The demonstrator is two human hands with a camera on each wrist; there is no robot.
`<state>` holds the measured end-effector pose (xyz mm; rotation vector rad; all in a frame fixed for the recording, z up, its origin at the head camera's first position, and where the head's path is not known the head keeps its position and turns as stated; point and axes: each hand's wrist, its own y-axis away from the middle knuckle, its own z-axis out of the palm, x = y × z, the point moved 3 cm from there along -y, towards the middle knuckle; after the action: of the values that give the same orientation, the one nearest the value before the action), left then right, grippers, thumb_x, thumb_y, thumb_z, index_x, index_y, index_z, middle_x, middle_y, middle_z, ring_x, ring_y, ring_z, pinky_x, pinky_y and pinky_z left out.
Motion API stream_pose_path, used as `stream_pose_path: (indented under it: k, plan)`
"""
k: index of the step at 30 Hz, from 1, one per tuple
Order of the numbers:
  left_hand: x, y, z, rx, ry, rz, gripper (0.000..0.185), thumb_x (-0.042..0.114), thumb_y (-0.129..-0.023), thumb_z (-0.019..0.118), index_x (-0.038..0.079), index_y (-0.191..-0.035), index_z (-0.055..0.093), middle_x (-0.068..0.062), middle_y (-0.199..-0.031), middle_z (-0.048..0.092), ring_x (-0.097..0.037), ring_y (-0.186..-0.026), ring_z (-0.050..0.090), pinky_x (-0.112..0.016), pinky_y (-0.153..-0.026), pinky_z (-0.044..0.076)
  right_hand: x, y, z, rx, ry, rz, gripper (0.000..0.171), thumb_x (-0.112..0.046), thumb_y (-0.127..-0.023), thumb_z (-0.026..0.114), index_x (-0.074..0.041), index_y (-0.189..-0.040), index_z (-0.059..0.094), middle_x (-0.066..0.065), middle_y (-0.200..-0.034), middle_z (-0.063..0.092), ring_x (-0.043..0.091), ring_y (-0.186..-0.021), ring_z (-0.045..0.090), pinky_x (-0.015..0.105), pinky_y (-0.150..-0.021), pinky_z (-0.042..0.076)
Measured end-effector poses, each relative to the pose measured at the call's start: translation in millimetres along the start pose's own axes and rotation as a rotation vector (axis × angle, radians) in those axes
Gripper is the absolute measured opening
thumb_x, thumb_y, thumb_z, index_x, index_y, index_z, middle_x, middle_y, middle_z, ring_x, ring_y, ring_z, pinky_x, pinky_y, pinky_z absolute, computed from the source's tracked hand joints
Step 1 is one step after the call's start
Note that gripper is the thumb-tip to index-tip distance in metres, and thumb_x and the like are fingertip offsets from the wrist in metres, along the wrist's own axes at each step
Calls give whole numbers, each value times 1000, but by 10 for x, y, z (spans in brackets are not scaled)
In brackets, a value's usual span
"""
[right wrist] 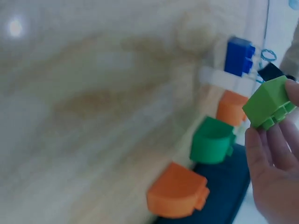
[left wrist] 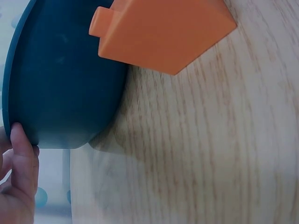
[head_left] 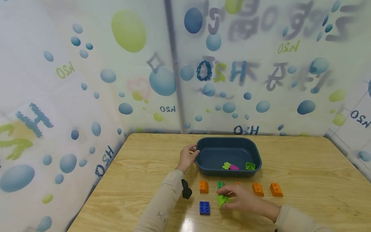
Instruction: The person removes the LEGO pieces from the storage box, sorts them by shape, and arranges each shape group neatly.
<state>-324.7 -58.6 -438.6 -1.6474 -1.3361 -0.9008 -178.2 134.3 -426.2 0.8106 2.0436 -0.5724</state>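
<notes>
My left hand (head_left: 187,157) grips the left rim of a dark blue plastic bin (head_left: 229,173), and the left wrist view shows its fingers at the edge of the bin (left wrist: 60,84). Between thumb and fingers, my right hand (head_left: 244,199) pinches a light green toy building block (head_left: 222,200) in front of the bin. Its studs and tilted body show in the right wrist view, where the block (right wrist: 266,103) is clear of the table. A darker green block (head_left: 220,185) stands just behind it, partly hidden by the fingers. Inside the bin lie a light green block (head_left: 226,166), a magenta block (head_left: 233,167) and a green block (head_left: 250,166).
Orange blocks stand in a row before the bin: one at left (head_left: 204,186), one mostly behind my right hand (head_left: 238,183), others at right (head_left: 257,189) (head_left: 276,189). A blue block (head_left: 204,208) sits nearer me. Patterned curtains (head_left: 145,122) surround the wooden table (head_left: 139,180).
</notes>
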Motion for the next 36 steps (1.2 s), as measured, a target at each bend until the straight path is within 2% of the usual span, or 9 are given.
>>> stream_pose_path:
  k: [4,9,13,19,25,33,36]
  plan:
    - [-7,9,-4,5,2,1,33,5,-85,58,-1,-117,56,-14,-84,55,-13,-52,52,-41,-47,52,33,2,86,-22,5,73,38,-21,-78,68,3,-106,60,8,-100,61,6,-87,55,21,-72,50]
    - [1,19,-10,3,-1,6,33,5,-85,58,-1,-117,56,-14,-85,55,-14,-52,53,-41,-46,52,67,19,150,-36,66,143,37,-23,-77,69,-2,-106,62,1,-99,61,3,-83,52,20,-69,49]
    - [8,20,-13,-1,0,9,34,5,-85,58,-1,-118,55,-14,-86,55,-14,-54,54,-41,-47,52,101,29,185,-33,148,124,35,-26,-76,70,-7,-104,63,0,-102,61,5,-87,52,23,-73,48]
    - [5,21,-7,-5,3,5,34,5,-85,58,-1,-118,55,-14,-86,55,-14,-54,54,-42,-48,52,151,31,237,-34,255,94,31,-30,-75,70,-14,-101,64,-8,-102,60,8,-95,52,30,-82,46]
    - [12,22,-9,-8,6,4,34,5,-85,58,-2,-118,55,-15,-87,55,-14,-54,53,-42,-48,52,167,51,272,-32,219,155,32,-31,-75,70,-17,-103,63,-10,-105,57,9,-97,50,34,-85,45]
    - [17,19,-9,-13,13,2,34,6,-85,58,-1,-119,55,-14,-87,55,-13,-54,53,-41,-48,52,171,79,243,-39,123,173,39,-28,-74,71,-12,-107,60,-5,-105,57,4,-90,51,23,-78,47]
    - [18,19,-11,-16,14,1,34,6,-85,58,-1,-119,54,-14,-87,55,-14,-54,53,-41,-48,52,193,102,222,-42,125,173,40,-27,-74,72,-11,-108,60,-6,-105,57,3,-91,52,22,-78,48]
